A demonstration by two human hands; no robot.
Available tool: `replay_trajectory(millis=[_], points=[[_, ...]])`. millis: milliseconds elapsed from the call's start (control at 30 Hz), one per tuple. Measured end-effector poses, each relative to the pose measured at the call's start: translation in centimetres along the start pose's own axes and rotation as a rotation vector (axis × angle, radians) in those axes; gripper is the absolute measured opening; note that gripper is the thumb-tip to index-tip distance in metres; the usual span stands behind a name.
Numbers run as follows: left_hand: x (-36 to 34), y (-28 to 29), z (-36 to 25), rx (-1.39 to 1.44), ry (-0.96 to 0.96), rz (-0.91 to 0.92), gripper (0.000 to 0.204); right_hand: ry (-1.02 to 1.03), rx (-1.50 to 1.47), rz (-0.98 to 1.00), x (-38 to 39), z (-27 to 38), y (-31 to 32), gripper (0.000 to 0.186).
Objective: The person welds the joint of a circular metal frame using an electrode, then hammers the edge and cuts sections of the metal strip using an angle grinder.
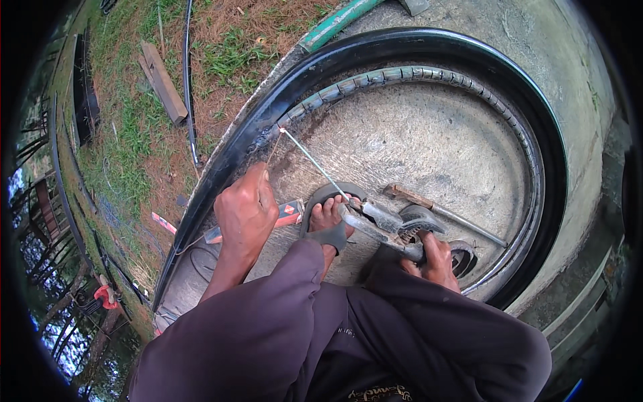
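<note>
My right hand (435,260) is closed round the handle of a grey electrode holder (378,224), whose jaws grip a thin pale welding rod (313,161). The rod slants up and left, and its tip meets the end of a curved, notched metal pipe (375,79). My left hand (246,204) is closed on a thin brownish wire (273,149) that runs up to the same spot; its lower part is hidden in the fist. Beside that hand, a red and grey narrow box (289,212) lies on the concrete.
A wide black curved band (429,39) surrounds the notched pipe. A hammer (462,221) lies right of my sandalled foot (327,218). A green pipe (338,25) lies at the top; wooden blocks (161,80) and a black tube (190,100) rest on the grass.
</note>
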State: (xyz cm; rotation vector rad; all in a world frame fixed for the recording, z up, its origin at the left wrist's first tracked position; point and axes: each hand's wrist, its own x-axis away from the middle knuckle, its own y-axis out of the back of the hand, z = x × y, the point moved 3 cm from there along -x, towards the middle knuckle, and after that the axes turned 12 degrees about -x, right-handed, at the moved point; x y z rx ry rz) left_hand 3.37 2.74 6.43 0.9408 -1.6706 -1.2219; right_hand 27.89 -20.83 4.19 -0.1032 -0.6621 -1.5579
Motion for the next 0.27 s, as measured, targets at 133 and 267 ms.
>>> replay_trajectory(millis=[133,267], points=[[-0.10,-0.21,-0.04,0.011,-0.011,-0.018,0.019,0.001,0.019,0.000,0.05,-0.12,0.02,0.065],[0.06,-0.29,0.13,-0.005,0.003,0.020,0.021,0.038,0.020,0.011,0.02,-0.22,0.00,0.065]])
